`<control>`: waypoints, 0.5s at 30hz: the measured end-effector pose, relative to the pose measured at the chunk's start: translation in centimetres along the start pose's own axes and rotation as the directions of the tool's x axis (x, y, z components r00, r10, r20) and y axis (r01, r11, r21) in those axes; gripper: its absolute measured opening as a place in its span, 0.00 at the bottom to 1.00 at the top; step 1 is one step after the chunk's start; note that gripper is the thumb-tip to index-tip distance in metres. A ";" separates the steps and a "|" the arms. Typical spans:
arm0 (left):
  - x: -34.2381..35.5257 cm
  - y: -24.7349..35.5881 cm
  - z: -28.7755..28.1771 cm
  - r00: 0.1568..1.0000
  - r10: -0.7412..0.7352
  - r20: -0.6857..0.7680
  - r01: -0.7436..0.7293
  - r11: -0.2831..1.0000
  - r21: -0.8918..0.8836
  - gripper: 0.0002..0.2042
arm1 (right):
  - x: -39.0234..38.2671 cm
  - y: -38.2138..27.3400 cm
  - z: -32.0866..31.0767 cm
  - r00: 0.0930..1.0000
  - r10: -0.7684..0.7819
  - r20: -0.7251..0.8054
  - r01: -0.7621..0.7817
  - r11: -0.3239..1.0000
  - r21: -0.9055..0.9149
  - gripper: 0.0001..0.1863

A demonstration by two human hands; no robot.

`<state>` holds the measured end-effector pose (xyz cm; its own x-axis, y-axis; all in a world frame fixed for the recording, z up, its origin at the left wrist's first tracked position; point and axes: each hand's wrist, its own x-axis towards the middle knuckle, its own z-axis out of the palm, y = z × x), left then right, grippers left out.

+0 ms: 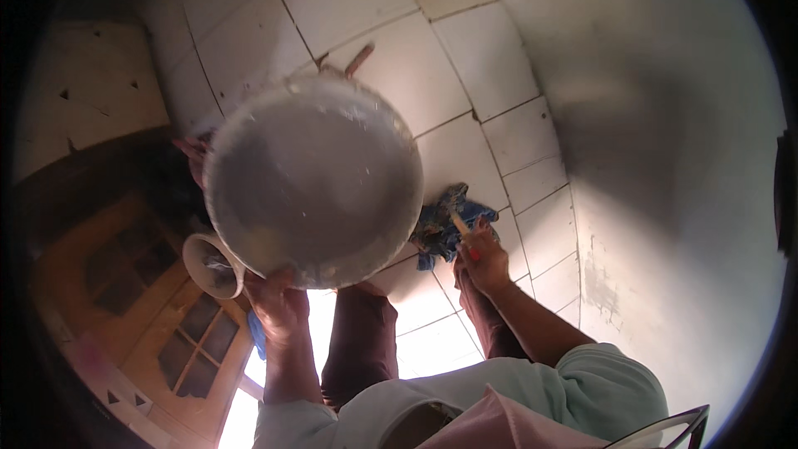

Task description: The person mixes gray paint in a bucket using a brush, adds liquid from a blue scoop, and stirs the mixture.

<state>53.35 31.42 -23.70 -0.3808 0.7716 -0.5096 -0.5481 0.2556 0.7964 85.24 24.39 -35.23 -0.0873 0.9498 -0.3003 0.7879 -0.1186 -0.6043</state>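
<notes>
A large round grey metal pan point(312, 183) fills the middle of the view, its broad face toward me. My left hand point(281, 303) grips its near rim, with the fingers partly hidden. Close beside that hand is a whitish cup point(193, 259), its mouth facing up; whether the hand touches it I cannot tell. My right hand point(485, 259) is closed around a short, pale stick-like piece point(458, 221) with a bit of red near the fingers; its kind is unclear. Just beyond this hand, a crumpled blue patterned cloth point(440, 229) lies on the floor, partly hidden by the pan.
White floor tiles point(490, 58) with dark joints spread around. A pale wall point(665, 199) rises on the right. Wooden panelled furniture point(158, 316) stands at the left. A reddish stick-like thing point(361, 59) shows beyond the pan, and a blurred reddish shape point(193, 156) at its left edge.
</notes>
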 end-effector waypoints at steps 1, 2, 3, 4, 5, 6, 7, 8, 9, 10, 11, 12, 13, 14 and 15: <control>-0.7 -0.5 -0.3 0.998 -0.054 -0.038 0.054 0.998 -0.015 0.29 | -1.4 1.0 1.2 1.000 -0.016 0.018 0.017 0.995 -0.101 0.11; -1.3 -0.7 -0.5 0.998 -0.056 -0.034 0.055 0.998 -0.016 0.29 | -2.9 2.0 2.5 0.999 -0.026 0.039 0.034 0.979 -0.200 0.11; -2.1 -0.7 -0.7 0.989 -0.114 -0.094 0.117 0.993 0.027 0.29 | -4.6 3.5 3.4 0.982 0.066 0.175 -0.048 0.993 -0.109 0.14; -2.7 -0.8 -1.1 0.974 -0.170 -0.150 0.181 0.981 0.065 0.29 | -5.5 3.4 3.3 0.982 0.067 0.176 -0.048 0.993 -0.110 0.14; -3.1 -1.3 -1.9 0.977 -0.164 -0.134 0.176 0.981 0.083 0.27 | -6.1 3.4 3.3 0.957 0.119 0.263 -0.108 0.993 -0.057 0.16; -3.8 -2.1 -3.1 0.978 -0.162 -0.133 0.174 0.981 0.081 0.27 | -6.7 3.3 3.3 0.923 0.162 0.349 -0.169 0.986 -0.010 0.18; -4.6 -2.7 -4.3 0.968 -0.202 -0.147 0.210 0.977 0.045 0.26 | -7.0 2.8 3.0 0.917 0.133 0.376 -0.156 0.987 0.032 0.18; -5.2 -2.9 -5.0 0.958 -0.241 -0.159 0.245 0.970 0.008 0.25 | -7.1 2.2 2.4 0.918 0.134 0.374 -0.157 0.987 0.032 0.18; -5.7 -3.1 -4.9 0.948 -0.230 -0.221 0.245 0.969 0.039 0.22 | -7.0 1.1 1.5 0.918 0.068 0.390 -0.077 0.997 0.007 0.18; -6.5 -3.2 -5.2 0.948 -0.230 -0.222 0.244 0.969 0.037 0.22 | -7.1 0.3 0.7 0.918 0.067 0.391 -0.075 0.997 0.006 0.18; -7.4 -3.2 -5.6 0.931 -0.260 -0.258 0.278 0.960 0.038 0.21 | -7.5 -0.4 0.1 0.895 0.116 0.431 -0.120 0.993 -0.017 0.19; -8.3 -3.1 -5.9 0.912 -0.288 -0.292 0.313 0.949 0.041 0.20 | -8.2 -0.8 -0.2 0.868 0.165 0.468 -0.165 0.985 -0.041 0.19; -9.1 -3.0 -6.3 0.891 -0.315 -0.327 0.347 0.937 0.042 0.19 | -9.3 -1.0 -0.2 0.881 0.118 0.459 -0.113 0.993 -0.038 0.19; -9.8 -2.8 -6.6 0.891 -0.315 -0.327 0.346 0.937 0.042 0.19 | -10.1 -1.0 -0.2 0.891 0.071 0.449 -0.061 0.997 -0.037 0.18; -10.6 -2.4 -7.0 0.851 -0.385 -0.358 0.418 0.908 0.017 0.19 | -9.8 -2.5 -1.0 0.879 0.065 0.472 -0.102 0.993 0.054 0.15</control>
<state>53.50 18.57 -22.44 -0.3791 0.3495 -0.8569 -0.6445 0.5648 0.5154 84.78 15.67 -30.06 -0.3131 0.6910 -0.6515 0.7588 -0.2305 -0.6091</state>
